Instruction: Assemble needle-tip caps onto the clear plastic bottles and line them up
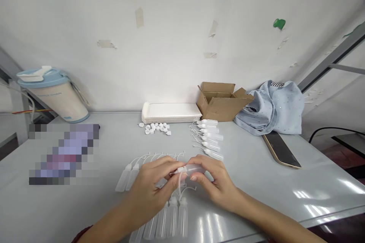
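Between both hands a small translucent squeeze bottle (195, 169) lies sideways, its white cap (180, 169) pointing left and a thin strap hanging from it. My right hand (215, 180) is closed round the bottle's body. The fingers of my left hand (156, 182) pinch its cap end; the tip is partly hidden by them. Below my hands lies a front row of similar bottles (172, 218) with strapped caps. Another row of bottles (123, 179) lies behind my left hand, which partly covers it.
Several more bottles (211, 136) lie at the back right beside loose white caps (156, 127). Behind them are a stack of white trays (173, 110) and an open cardboard box (222, 108). A tumbler (57, 95), a blue cloth bag (285, 110) and a phone (282, 150) stand or lie around.
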Demonstrator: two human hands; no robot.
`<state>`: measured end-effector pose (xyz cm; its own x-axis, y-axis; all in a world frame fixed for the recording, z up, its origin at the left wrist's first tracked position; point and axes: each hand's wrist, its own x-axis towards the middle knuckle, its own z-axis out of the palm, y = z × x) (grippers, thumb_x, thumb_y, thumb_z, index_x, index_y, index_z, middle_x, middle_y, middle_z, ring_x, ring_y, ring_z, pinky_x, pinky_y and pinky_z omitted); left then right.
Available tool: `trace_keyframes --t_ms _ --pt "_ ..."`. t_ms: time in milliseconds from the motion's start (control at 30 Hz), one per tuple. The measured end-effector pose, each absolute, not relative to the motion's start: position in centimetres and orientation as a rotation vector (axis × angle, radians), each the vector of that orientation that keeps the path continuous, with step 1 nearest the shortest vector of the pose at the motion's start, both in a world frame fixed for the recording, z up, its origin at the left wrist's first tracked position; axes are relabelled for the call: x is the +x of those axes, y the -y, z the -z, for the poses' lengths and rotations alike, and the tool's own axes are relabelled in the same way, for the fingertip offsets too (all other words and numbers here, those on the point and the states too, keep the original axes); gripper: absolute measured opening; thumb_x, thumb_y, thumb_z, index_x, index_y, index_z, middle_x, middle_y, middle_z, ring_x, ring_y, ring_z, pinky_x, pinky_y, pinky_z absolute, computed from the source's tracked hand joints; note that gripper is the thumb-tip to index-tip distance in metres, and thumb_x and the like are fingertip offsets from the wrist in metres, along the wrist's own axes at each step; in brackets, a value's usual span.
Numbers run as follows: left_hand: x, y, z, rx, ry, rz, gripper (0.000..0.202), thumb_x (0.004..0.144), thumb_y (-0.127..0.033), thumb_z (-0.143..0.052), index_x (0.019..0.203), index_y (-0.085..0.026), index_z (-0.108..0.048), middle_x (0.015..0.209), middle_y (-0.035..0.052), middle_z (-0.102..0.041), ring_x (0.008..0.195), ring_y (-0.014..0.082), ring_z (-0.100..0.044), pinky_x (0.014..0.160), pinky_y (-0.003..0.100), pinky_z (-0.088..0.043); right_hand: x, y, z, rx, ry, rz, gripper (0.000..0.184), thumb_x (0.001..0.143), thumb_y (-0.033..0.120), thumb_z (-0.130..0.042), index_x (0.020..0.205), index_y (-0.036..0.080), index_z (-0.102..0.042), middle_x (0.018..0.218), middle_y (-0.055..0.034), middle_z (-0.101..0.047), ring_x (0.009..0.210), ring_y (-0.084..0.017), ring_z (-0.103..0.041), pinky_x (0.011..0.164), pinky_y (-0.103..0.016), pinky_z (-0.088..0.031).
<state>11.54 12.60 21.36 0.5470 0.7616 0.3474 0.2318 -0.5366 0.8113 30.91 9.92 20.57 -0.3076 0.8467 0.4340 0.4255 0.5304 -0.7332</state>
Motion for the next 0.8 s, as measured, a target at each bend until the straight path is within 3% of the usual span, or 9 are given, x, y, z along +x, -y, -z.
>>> trace_keyframes --t_ms 167,267,367,433,533,667,800 --pt "11.7 -12.6 -22.3 1.749 -0.897 -0.681 0.036 0.092 -0.037 -0.046 0.065 -0.017 -0.06 0.058 -0.0027 -0.052 0.052 0.0099 -0.052 0.048 0.019 -0.042 30.9 -10.0 -20.4 -1.013 1.966 -0.475 0.02 0.094 0.031 -0.046 0.095 0.017 -0.06 0.068 -0.0009 -0.054 0.058 -0.013 -0.048 0.053 -0.024 -0.04" --pt "11.8 -12.6 -22.2 1.745 -0.892 -0.625 0.04 0.093 -0.036 -0.042 0.059 -0.017 -0.052 0.053 -0.0034 -0.051 0.047 0.0093 -0.051 0.047 0.019 -0.043 31.0 -10.0 -20.4 -1.004 1.972 -0.452 0.021 0.094 0.031 -0.045 0.096 0.017 -0.06 0.067 -0.0011 -0.053 0.057 -0.014 -0.047 0.052 -0.025 -0.04" --pt "11.7 -12.5 -21.6 2.096 -0.854 -0.783 0.032 0.094 -0.026 -0.043 0.067 -0.017 -0.057 0.056 -0.0028 -0.051 0.05 0.01 -0.05 0.047 0.02 -0.042 31.1 -9.9 -20.5 -1.031 1.944 -0.553 0.022 0.093 0.032 -0.046 0.096 0.017 -0.061 0.069 -0.0018 -0.056 0.059 -0.014 -0.049 0.053 -0.024 -0.04" --pt "11.6 -12.4 -20.9 2.392 -0.779 -0.97 0.017 0.093 -0.018 -0.045 0.089 -0.017 -0.062 0.066 -0.0005 -0.056 0.056 0.0113 -0.052 0.051 0.021 -0.043 31.1 -9.9 -20.6 -1.078 1.891 -0.676 0.023 0.092 0.034 -0.047 0.094 0.017 -0.063 0.07 -0.0019 -0.058 0.061 -0.013 -0.05 0.054 -0.024 -0.04" --pt "11.6 -12.3 -20.0 2.602 -0.688 -1.144 0.023 0.092 -0.011 -0.047 0.113 -0.015 -0.055 0.077 0.0031 -0.061 0.062 0.0124 -0.055 0.057 0.023 -0.046 31.2 -10.1 -20.8 -1.133 1.789 -0.892 0.026 0.092 0.036 -0.048 0.088 0.016 -0.064 0.066 0.0 -0.056 0.058 -0.012 -0.049 0.053 -0.023 -0.037" --pt "11.7 -12.4 -20.4 2.337 -0.8 -0.997 0.016 0.091 -0.017 -0.049 0.104 -0.018 -0.059 0.072 0.0002 -0.059 0.06 0.0107 -0.054 0.052 0.019 -0.045 31.1 -10.3 -20.9 -1.125 1.727 -1.024 0.025 0.092 0.035 -0.048 0.087 0.016 -0.064 0.065 0.0009 -0.056 0.057 -0.01 -0.047 0.051 -0.021 -0.035" --pt "11.8 -12.3 -21.7 2.044 -0.895 -0.783 0.022 0.091 -0.03 -0.047 0.081 -0.019 -0.062 0.064 -0.001 -0.055 0.059 0.0117 -0.053 0.047 0.017 -0.043 31.0 -10.1 -20.9 -1.083 1.843 -0.785 0.019 0.092 0.03 -0.049 0.096 0.017 -0.062 0.076 -0.002 -0.059 0.066 -0.013 -0.052 0.06 -0.025 -0.04"
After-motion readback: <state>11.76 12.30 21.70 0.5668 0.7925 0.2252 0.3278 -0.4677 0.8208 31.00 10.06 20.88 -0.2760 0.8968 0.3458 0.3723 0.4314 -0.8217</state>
